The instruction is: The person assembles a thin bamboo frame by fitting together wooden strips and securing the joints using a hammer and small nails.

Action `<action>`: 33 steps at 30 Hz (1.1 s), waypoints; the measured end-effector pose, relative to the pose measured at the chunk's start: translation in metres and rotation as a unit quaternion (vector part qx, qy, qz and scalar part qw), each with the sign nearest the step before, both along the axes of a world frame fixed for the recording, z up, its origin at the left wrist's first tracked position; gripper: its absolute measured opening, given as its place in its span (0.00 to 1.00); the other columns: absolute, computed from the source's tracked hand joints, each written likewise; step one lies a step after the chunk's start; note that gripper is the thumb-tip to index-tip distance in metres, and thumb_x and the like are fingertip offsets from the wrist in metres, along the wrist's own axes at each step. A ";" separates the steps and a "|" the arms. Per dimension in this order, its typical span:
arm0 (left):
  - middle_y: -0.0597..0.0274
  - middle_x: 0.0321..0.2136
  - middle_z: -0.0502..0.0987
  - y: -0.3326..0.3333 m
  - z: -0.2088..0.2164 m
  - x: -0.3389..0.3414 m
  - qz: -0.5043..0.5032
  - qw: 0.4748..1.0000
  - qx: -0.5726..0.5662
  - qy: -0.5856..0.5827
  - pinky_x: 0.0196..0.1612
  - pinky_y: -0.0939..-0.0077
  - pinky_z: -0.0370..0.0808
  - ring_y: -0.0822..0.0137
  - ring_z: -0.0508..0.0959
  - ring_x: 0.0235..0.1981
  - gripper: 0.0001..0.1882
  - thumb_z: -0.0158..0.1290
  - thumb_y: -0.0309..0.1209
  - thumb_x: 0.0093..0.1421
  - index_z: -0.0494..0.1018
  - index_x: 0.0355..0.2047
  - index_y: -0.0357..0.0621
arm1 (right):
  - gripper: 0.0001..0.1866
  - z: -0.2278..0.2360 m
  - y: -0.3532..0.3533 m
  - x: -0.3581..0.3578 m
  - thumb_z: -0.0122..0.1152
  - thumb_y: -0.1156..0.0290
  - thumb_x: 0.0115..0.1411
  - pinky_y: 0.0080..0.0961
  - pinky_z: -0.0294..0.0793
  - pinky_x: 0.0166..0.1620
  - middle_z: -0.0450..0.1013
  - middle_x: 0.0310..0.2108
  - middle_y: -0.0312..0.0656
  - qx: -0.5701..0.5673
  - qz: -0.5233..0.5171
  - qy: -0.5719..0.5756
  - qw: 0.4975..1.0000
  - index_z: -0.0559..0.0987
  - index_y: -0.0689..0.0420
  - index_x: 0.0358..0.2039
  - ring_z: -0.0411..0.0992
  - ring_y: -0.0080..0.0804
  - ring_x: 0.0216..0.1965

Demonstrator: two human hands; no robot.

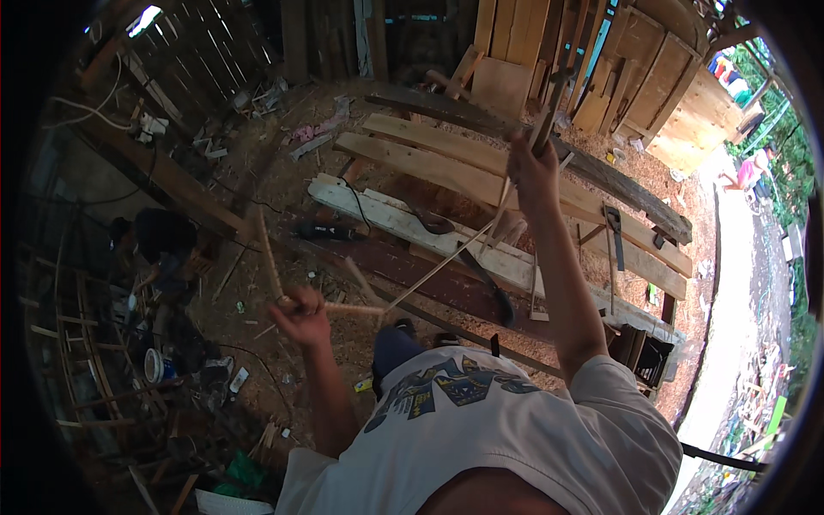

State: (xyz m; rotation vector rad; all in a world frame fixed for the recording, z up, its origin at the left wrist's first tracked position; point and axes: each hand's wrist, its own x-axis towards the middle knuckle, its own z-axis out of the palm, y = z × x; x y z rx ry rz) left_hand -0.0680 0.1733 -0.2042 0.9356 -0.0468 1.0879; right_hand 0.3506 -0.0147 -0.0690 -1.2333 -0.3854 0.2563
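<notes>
Thin tan strips joined at angles, which look like a folding wooden ruler [438, 268], run in a zigzag between my two hands. My left hand [302, 316], low and to the left, is closed around one section, and another section sticks up beyond it. Raised over the far planks, my right hand [534, 176] grips the other end. A narrow dark bar [551, 112] rises out of that fist; I cannot tell whether it is folded sections of the ruler. Below lie pale planks [429, 160] and a dark curved handle [491, 287].
A black power tool [326, 230] with a cord lies on a reddish board. To the right, a dark hand tool [614, 236] rests across the planks. Another person [163, 245] crouches at the left. Wood shavings cover the floor, and boards [515, 30] lean at the back.
</notes>
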 end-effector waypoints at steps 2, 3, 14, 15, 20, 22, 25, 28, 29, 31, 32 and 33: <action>0.69 0.24 0.68 -0.006 -0.026 0.016 -0.013 0.998 -0.057 -0.010 0.26 0.71 0.57 0.74 0.59 0.23 0.36 0.32 0.63 0.75 0.74 0.33 0.45 | 0.13 0.019 -0.012 -0.009 0.63 0.60 0.72 0.20 0.56 0.19 0.63 0.17 0.26 0.030 0.013 0.001 0.999 0.72 0.52 0.35 0.58 0.15 0.15; 0.68 0.25 0.69 -0.009 -0.039 0.022 0.019 0.995 -0.091 0.037 0.30 0.70 0.62 0.72 0.62 0.25 0.34 0.34 0.62 0.75 0.74 0.35 0.46 | 0.13 0.025 -0.016 -0.014 0.63 0.60 0.72 0.20 0.56 0.19 0.63 0.17 0.26 0.022 0.012 0.002 1.000 0.72 0.52 0.35 0.58 0.15 0.15; 0.56 0.56 0.76 -0.029 -0.187 0.040 -0.016 0.793 -0.102 0.600 0.57 0.64 0.69 0.62 0.75 0.56 0.34 0.46 0.57 0.74 0.66 0.66 0.41 | 0.16 0.016 -0.006 -0.044 0.71 0.61 0.65 0.22 0.66 0.25 0.71 0.25 0.29 -0.139 -0.048 -0.154 0.977 0.74 0.56 0.38 0.66 0.16 0.22; 0.62 0.55 0.77 -0.025 -0.191 0.035 -0.008 0.791 -0.096 0.604 0.52 0.72 0.70 0.69 0.76 0.54 0.32 0.48 0.55 0.74 0.67 0.66 0.44 | 0.16 0.011 -0.004 -0.046 0.72 0.62 0.64 0.23 0.68 0.26 0.72 0.26 0.31 -0.166 -0.049 -0.208 0.963 0.74 0.57 0.39 0.67 0.17 0.22; 0.50 0.65 0.70 -0.005 -0.109 0.041 -0.055 0.812 0.027 0.581 0.67 0.57 0.67 0.55 0.69 0.67 0.31 0.50 0.53 0.73 0.70 0.64 0.41 | 0.18 0.008 -0.012 -0.073 0.74 0.64 0.61 0.22 0.72 0.34 0.73 0.27 0.34 -0.266 -0.023 -0.216 0.939 0.73 0.56 0.41 0.70 0.19 0.28; 0.53 0.61 0.73 0.004 -0.066 0.051 -0.030 0.848 0.111 0.517 0.65 0.57 0.69 0.56 0.72 0.64 0.23 0.52 0.45 0.74 0.74 0.58 0.41 | 0.18 0.009 -0.014 -0.086 0.74 0.66 0.61 0.21 0.71 0.36 0.70 0.29 0.32 -0.278 0.044 -0.172 0.944 0.72 0.55 0.43 0.69 0.18 0.31; 0.53 0.55 0.76 0.002 0.019 0.077 0.108 0.840 0.330 0.418 0.61 0.55 0.72 0.53 0.76 0.59 0.17 0.54 0.38 0.73 0.75 0.55 0.41 | 0.17 -0.026 -0.016 -0.084 0.74 0.68 0.61 0.20 0.70 0.34 0.68 0.30 0.30 -0.189 0.094 -0.175 0.962 0.72 0.55 0.42 0.68 0.15 0.30; 0.52 0.51 0.77 -0.003 0.095 0.099 0.225 0.781 0.488 0.318 0.58 0.52 0.73 0.49 0.77 0.55 0.15 0.56 0.36 0.71 0.76 0.53 0.41 | 0.18 -0.031 -0.012 -0.101 0.74 0.70 0.61 0.19 0.69 0.34 0.67 0.30 0.28 -0.170 0.121 -0.204 0.956 0.71 0.54 0.43 0.66 0.14 0.32; 0.52 0.51 0.77 -0.004 0.111 0.105 0.223 0.781 0.491 0.315 0.58 0.52 0.73 0.49 0.77 0.55 0.15 0.56 0.36 0.71 0.76 0.53 0.41 | 0.18 -0.026 -0.013 -0.107 0.74 0.71 0.61 0.19 0.69 0.34 0.66 0.30 0.28 -0.160 0.137 -0.212 0.954 0.71 0.55 0.44 0.66 0.14 0.32; 0.51 0.50 0.77 -0.005 0.134 0.114 0.168 0.750 0.557 0.314 0.54 0.54 0.75 0.47 0.78 0.52 0.15 0.57 0.35 0.69 0.77 0.51 0.39 | 0.21 -0.035 -0.010 -0.108 0.72 0.74 0.62 0.20 0.70 0.46 0.67 0.38 0.30 -0.175 0.160 -0.193 0.952 0.72 0.59 0.51 0.65 0.15 0.41; 0.51 0.50 0.77 -0.008 0.145 0.121 0.165 0.751 0.559 0.310 0.54 0.54 0.75 0.47 0.78 0.52 0.15 0.57 0.35 0.69 0.77 0.51 0.39 | 0.21 -0.033 -0.007 -0.115 0.71 0.75 0.62 0.20 0.70 0.47 0.68 0.38 0.30 -0.151 0.174 -0.175 0.957 0.72 0.59 0.52 0.66 0.15 0.42; 0.50 0.47 0.79 -0.011 0.155 0.127 0.093 0.733 0.580 0.344 0.50 0.54 0.77 0.47 0.80 0.48 0.15 0.56 0.36 0.69 0.78 0.50 0.40 | 0.21 -0.031 -0.005 -0.119 0.71 0.75 0.62 0.19 0.70 0.48 0.69 0.39 0.31 -0.128 0.187 -0.158 0.961 0.72 0.59 0.53 0.66 0.16 0.43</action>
